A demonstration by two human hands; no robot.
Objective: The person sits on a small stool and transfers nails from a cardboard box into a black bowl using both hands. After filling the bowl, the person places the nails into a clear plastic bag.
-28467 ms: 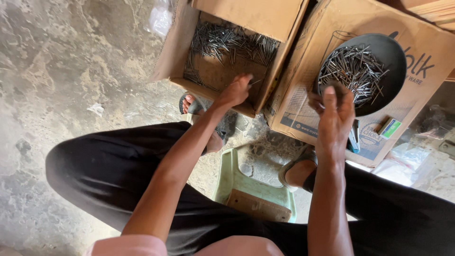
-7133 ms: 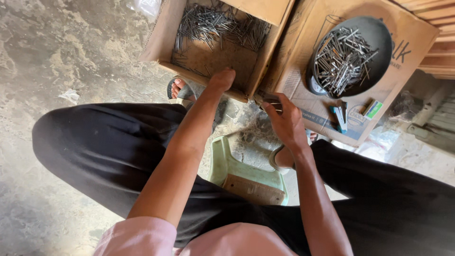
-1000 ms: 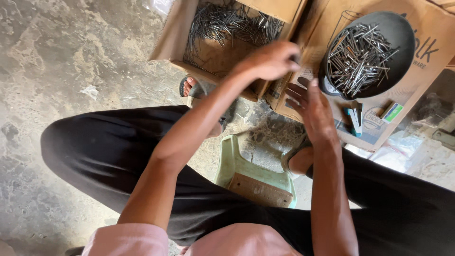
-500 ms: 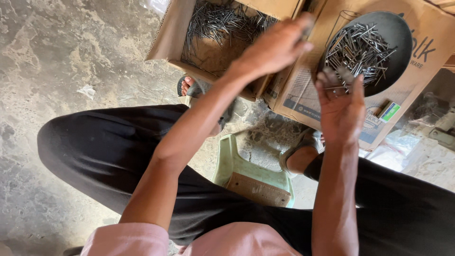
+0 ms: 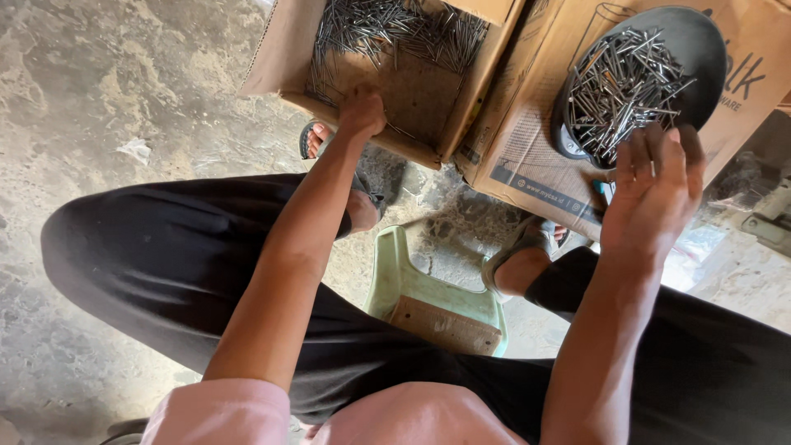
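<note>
Our left hand [image 5: 362, 111] reaches into the open cardboard box [image 5: 412, 91] of nails; we cannot tell its grip. Our right hand [image 5: 655, 189], fingers spread and empty, hovers beside the dark pan [image 5: 700, 49] of nails.

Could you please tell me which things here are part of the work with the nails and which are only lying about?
In use:
left hand in the open box of nails
right hand by the dark pan of nails

Lying about:
green stool
paper scrap
</note>
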